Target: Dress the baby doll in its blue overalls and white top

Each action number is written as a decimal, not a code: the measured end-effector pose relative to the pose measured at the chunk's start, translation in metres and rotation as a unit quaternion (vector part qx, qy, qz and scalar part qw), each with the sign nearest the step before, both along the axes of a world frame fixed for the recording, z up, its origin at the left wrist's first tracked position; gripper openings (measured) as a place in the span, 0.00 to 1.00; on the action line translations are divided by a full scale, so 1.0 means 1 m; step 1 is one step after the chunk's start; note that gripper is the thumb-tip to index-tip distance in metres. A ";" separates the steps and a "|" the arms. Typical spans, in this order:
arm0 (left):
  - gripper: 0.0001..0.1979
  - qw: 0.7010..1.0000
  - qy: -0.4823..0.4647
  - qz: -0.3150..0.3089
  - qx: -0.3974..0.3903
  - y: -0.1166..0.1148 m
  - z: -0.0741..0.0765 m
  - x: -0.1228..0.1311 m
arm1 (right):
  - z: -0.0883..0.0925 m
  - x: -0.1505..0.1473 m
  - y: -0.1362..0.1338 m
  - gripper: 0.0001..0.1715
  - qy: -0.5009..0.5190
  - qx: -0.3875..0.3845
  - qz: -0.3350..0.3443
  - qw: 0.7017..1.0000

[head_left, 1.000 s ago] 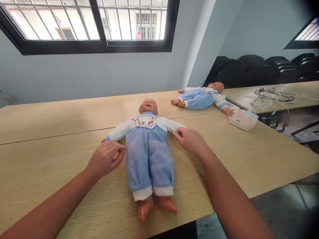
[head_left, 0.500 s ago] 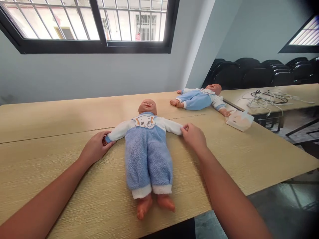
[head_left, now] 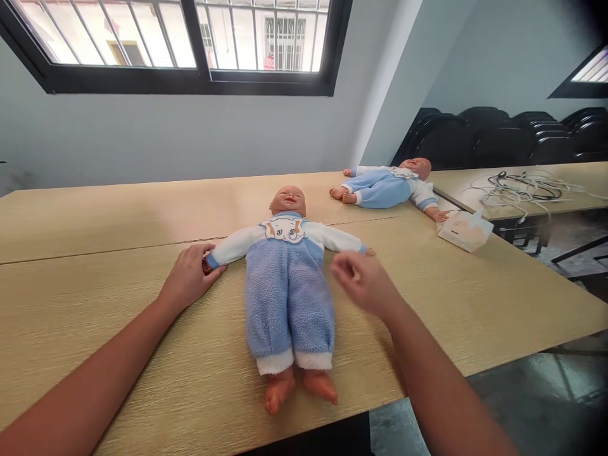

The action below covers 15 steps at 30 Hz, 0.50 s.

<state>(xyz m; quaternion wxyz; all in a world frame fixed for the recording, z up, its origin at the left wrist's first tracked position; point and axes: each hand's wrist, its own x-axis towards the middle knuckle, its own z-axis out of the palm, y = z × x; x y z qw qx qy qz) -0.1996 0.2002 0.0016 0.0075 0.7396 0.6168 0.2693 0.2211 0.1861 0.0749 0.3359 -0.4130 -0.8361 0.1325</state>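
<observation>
While gripping the doll [head_left: 285,266], face up on the worktop [head_left: 190,386], by its left-side wrist in wrapped fingers [head_left: 197,250] of the left hand [head_left: 185,285], poising the right hand [head_left: 363,282], curled, near the right cuff [head_left: 363,248] (too blurred to tell whether pinching). Liable to skew if tugged one-sidedly.

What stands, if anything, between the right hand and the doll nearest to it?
Nothing visible. The right hand is beside the near doll, just below its sleeve in the picture; the white box sits farther right.
</observation>
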 end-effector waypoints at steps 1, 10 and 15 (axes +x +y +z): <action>0.26 1.000 0.012 -0.014 0.023 -0.002 0.001 0.003 | 0.000 -0.006 -0.021 0.13 0.007 0.016 0.077 0.997; 0.27 0.997 -0.005 -0.071 0.022 -0.001 -0.005 0.010 | -0.005 -0.026 -0.113 0.09 -0.189 0.132 0.131 0.964; 0.26 0.998 -0.050 -0.042 -0.011 0.000 -0.007 0.005 | 0.000 -0.020 -0.113 0.12 -0.207 0.142 0.141 0.958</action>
